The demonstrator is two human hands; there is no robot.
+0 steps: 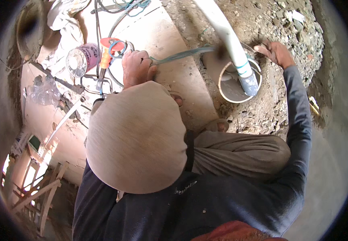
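My left hand (136,69) is closed in a fist beyond my raised left knee (138,136). From it a blue-green cord (182,55) stretches right toward a white pipe (227,34). That pipe slants down, its grey-blue end (249,85) inside the mouth of a wider cream pipe (221,82) set in the dirt. Just right of the wide pipe's rim is my right hand (276,53), its fingers curled and thumb toward the pipes. A thin line passes near its fingertips; what it grips, if anything, is too small to make out. A dark blur hides where the cord meets the pipe.
Left of my left hand are a pink can (90,55), an orange-handled tool (105,59) and cables. Farther left lie white cloth (66,25), clear plastic (43,91) and a bucket (30,32). Gravel (298,44) is heaped at right. A wooden frame (47,197) stands lower left.
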